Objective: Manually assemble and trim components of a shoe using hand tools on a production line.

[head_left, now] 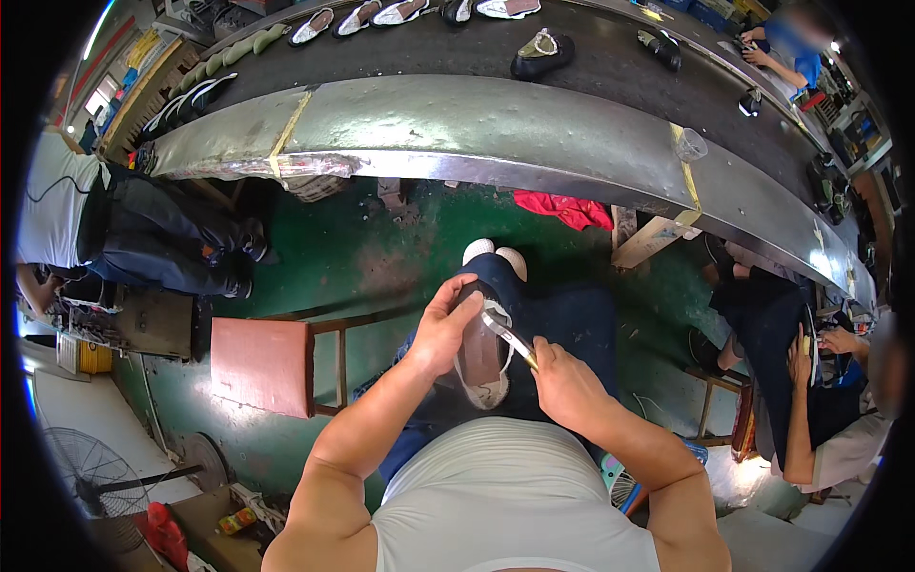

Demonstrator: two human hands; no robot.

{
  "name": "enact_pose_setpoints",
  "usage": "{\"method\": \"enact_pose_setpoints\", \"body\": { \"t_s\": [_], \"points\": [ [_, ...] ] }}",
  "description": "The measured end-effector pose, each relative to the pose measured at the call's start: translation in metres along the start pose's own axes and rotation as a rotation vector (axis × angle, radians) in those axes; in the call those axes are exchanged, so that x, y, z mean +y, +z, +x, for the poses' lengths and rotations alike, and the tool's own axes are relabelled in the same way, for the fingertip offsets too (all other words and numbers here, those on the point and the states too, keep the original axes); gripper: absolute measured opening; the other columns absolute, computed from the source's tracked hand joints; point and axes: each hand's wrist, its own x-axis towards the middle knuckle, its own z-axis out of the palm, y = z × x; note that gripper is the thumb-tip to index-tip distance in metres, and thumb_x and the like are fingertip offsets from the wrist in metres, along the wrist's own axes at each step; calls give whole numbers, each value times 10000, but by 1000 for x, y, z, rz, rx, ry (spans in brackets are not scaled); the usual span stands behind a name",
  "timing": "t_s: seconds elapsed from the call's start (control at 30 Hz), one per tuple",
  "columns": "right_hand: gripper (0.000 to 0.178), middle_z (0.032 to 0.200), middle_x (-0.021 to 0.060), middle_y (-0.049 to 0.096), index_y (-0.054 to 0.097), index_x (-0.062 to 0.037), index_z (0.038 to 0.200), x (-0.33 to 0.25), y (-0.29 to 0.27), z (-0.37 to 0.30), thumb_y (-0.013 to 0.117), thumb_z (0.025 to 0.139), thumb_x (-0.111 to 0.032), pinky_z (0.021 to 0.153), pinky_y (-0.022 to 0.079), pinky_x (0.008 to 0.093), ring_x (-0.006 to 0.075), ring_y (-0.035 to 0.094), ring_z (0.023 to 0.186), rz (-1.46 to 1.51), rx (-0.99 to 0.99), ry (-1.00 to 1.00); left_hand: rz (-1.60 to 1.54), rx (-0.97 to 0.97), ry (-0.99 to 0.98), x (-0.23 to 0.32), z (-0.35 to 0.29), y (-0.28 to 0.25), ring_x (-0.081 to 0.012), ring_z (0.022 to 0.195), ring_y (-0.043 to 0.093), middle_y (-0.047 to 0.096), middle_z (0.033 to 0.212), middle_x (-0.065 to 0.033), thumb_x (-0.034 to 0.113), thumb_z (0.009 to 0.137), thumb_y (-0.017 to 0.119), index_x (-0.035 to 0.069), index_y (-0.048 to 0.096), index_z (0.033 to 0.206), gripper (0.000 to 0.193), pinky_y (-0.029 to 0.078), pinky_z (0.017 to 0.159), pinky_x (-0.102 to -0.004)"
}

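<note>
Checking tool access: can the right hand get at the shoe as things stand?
Likely yes: the right hand holds pincers at the shoe; the left hand, on its left side, leaves room.

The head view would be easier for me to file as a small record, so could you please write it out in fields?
Left hand: holding the shoe
Right hand: gripping the pincer-like tool
Tool head: at the shoe's rim
Shoe: brown underside facing up, pale edging
Bench: ahead, long, metal-edged; several shoes on it
Stool: left, pink-topped
Floor: green
Co-workers: seated person at right; another person at left
</note>
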Motion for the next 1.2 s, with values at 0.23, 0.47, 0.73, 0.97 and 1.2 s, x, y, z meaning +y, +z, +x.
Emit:
{"method": "enact_pose_setpoints", "body": {
  "t_s": [0.23,0.47,0.73,0.97,1.2],
  "points": [
    [497,1200,177,668,535,-21,1363,42,-22,-30,677,889,-63,886,547,402,372,672,1010,427,35,-406,610,-490,584,61,-51,31,-279,1391,429,387,1506,-189,20,843,753,0,249,1523,846,333,1157,-408],
    [483,1115,172,664,577,-25,1299,51,-7,-45,726,840,-39,825,546,383,333,661,955,545,54,-604,742,-561,729,62,-50,2,-337,1377,439,331,1535,-256,193,844,804,-32,247,1506,894,353,1136,-436],
    [490,1271,197,598,462,48,1348,-2,12,41,652,960,-182,987,473,379,309,622,1127,892,315,-656,989,-611,891,13,-67,-14,-479,1479,246,256,1575,-322,151,719,888,-1,187,1558,1104,207,1181,-622],
    [381,1170,164,675,464,28,1271,-17,16,57,607,989,-184,912,521,358,256,688,1009,905,283,-662,1064,-317,1042,-8,-75,-8,-580,1469,130,82,1618,-333,203,812,805,3,70,1589,1088,106,1177,-664],
    [296,1078,134,692,521,3,1202,-22,7,75,599,984,-182,862,535,355,251,703,950,928,263,-598,965,-233,1001,-17,-67,0,-622,1446,129,99,1554,-439,179,852,746,-29,91,1560,987,128,1182,-643]
  ]
}}
